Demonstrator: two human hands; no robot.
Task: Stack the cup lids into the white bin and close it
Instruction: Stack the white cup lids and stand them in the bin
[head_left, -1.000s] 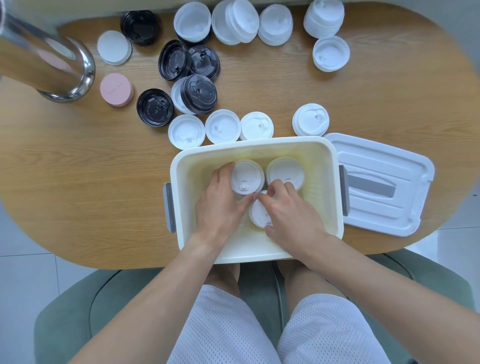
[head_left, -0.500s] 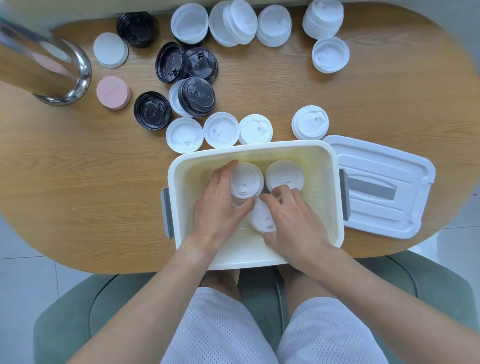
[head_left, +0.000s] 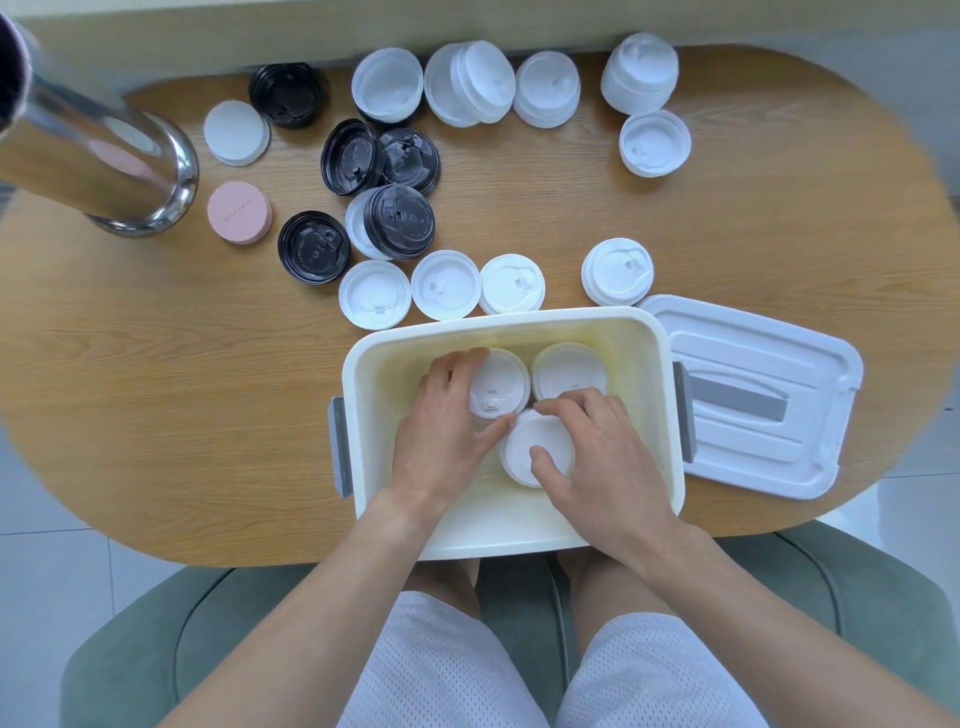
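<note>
Both hands were down inside the white bin (head_left: 652, 332), which sat at the near edge of the wooden table (head_left: 156, 389). The left hand (head_left: 441, 431) had its fingers curled round the far-left lid stack (head_left: 501, 384) in the bin, thumb stretched toward the near stack. The right hand (head_left: 597, 452) pinched that near lid stack (head_left: 535, 447) between thumb and curled fingers. A third stack (head_left: 569, 369) stood far-right in the bin. The bin's lid (head_left: 753, 395) lay flat just right of the bin. Loose white lids (head_left: 444, 285) sat right behind the bin, black lids (head_left: 314, 254) further back-left.
</note>
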